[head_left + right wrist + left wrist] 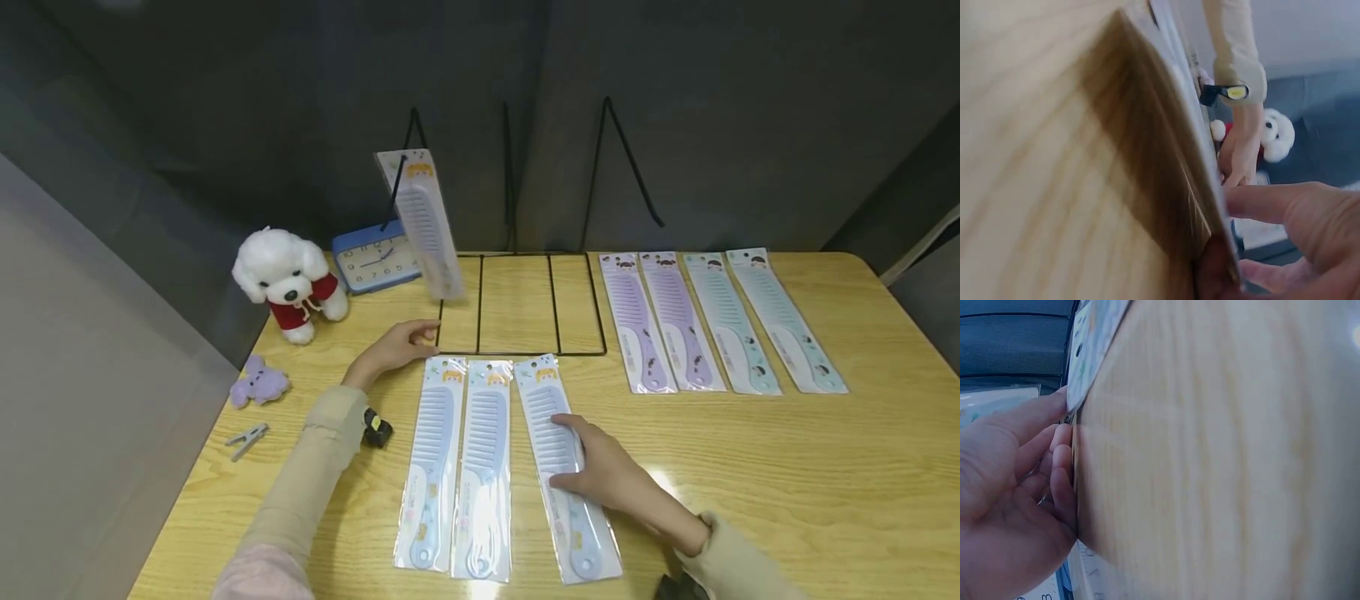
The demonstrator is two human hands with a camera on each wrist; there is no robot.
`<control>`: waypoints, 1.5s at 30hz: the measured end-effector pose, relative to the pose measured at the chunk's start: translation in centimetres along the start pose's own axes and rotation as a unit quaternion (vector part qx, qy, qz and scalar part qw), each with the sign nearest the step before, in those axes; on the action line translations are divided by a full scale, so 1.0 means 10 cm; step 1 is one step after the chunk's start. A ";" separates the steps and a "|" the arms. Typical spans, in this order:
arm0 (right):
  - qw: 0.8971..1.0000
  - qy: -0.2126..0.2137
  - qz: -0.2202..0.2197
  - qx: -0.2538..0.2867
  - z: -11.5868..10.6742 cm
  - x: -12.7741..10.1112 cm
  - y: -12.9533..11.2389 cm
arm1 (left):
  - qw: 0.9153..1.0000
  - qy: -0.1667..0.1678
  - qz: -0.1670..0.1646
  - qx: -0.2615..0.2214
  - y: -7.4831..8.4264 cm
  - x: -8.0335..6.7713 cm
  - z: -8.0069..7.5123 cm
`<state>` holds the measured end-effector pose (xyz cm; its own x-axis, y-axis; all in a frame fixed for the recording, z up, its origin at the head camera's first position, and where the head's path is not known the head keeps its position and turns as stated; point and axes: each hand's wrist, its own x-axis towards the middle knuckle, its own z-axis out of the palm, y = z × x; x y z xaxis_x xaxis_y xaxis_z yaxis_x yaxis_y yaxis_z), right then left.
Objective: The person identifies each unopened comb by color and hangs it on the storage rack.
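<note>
My right hand (611, 471) holds the rightmost of three packaged blue combs (551, 429) by its right edge. In the right wrist view, fingers lie on both sides of the pack (1194, 131), whose edge is tilted up off the table. My left hand (401, 346) rests by the front left corner of the black wire rack (517, 353), fingers loosely bent. Its thumb tip is at the top corner of the leftmost packaged blue comb (431, 467). Between these lies the middle packaged blue comb (483, 467). Another packaged comb (423, 221) hangs on the rack's left hook.
Packaged purple combs (633, 325) and green combs (727, 325) lie in a row at right. At left are a white plush dog (281, 271), a blue clock (375, 258), a purple plush toy (258, 382) and a grey clothespin (247, 439). Dark cloth (712, 150) stands behind.
</note>
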<state>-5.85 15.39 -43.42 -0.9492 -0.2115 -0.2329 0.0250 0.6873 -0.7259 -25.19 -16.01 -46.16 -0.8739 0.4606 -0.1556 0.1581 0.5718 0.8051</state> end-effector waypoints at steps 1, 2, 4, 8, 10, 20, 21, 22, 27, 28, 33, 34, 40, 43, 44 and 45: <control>1.000 -0.004 0.000 0.018 -0.02 0.00 0.03 | 1.000 0.000 -0.002 0.000 0.00 0.00 0.00; 0.999 -0.007 -0.004 0.037 -0.03 -0.01 0.05 | 1.000 0.001 -0.003 0.000 0.00 0.00 0.00; 0.997 -0.016 -0.009 0.081 -0.06 -0.02 0.11 | 1.000 0.002 -0.006 -0.001 -0.01 0.01 -0.01; 0.989 -0.027 -0.024 0.144 -0.09 -0.06 0.15 | 1.000 -0.001 -0.009 -0.004 -0.01 0.02 0.00; 0.985 -0.025 -0.038 0.168 -0.11 -0.07 0.13 | 1.000 -0.002 -0.010 -0.006 -0.01 0.02 0.00; 0.941 -0.025 -0.200 0.273 -0.28 0.12 -0.47 | 1.000 -0.002 -0.020 0.003 0.01 0.02 0.00; 0.938 -0.021 -0.216 0.269 -0.30 0.16 -0.56 | 1.000 -0.001 -0.018 0.004 0.00 0.03 0.00; 0.936 -0.016 -0.232 0.263 -0.32 0.19 -0.65 | 1.000 0.000 -0.015 0.005 -0.02 0.03 0.00; 0.930 -0.019 -0.288 0.228 -0.42 0.35 -1.10 | 1.000 0.006 0.015 0.000 -0.08 0.03 0.00; 0.930 -0.019 -0.296 0.219 -0.43 0.38 -1.17 | 1.000 0.007 0.019 -0.003 -0.09 0.03 0.01; 0.934 -0.003 -0.321 0.155 -0.43 0.53 -1.38 | 0.999 0.010 0.039 -0.025 -0.08 0.03 0.02; 0.936 0.001 -0.321 0.143 -0.43 0.55 -1.39 | 0.998 0.009 0.047 -0.029 -0.08 0.03 0.03; 0.945 0.013 -0.311 0.101 -0.44 0.66 -1.43 | 0.998 0.009 0.050 -0.029 -0.05 0.01 0.02; 0.946 0.012 -0.302 0.112 -0.45 0.77 -1.44 | 0.999 0.009 0.035 -0.022 -0.04 0.01 0.01; 0.947 0.011 -0.298 0.119 -0.45 0.82 -1.44 | 0.999 0.008 0.030 -0.018 -0.03 0.01 0.01; 0.948 0.010 -0.292 0.125 -0.46 0.88 -1.45 | 1.000 0.008 0.025 -0.016 -0.03 0.01 0.01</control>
<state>-16.01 6.76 -32.00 -0.8299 -0.4901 0.2666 -0.4354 0.2701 -0.8588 -25.24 -16.06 -46.45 -0.8722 0.4776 -0.1061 0.1868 0.5256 0.8300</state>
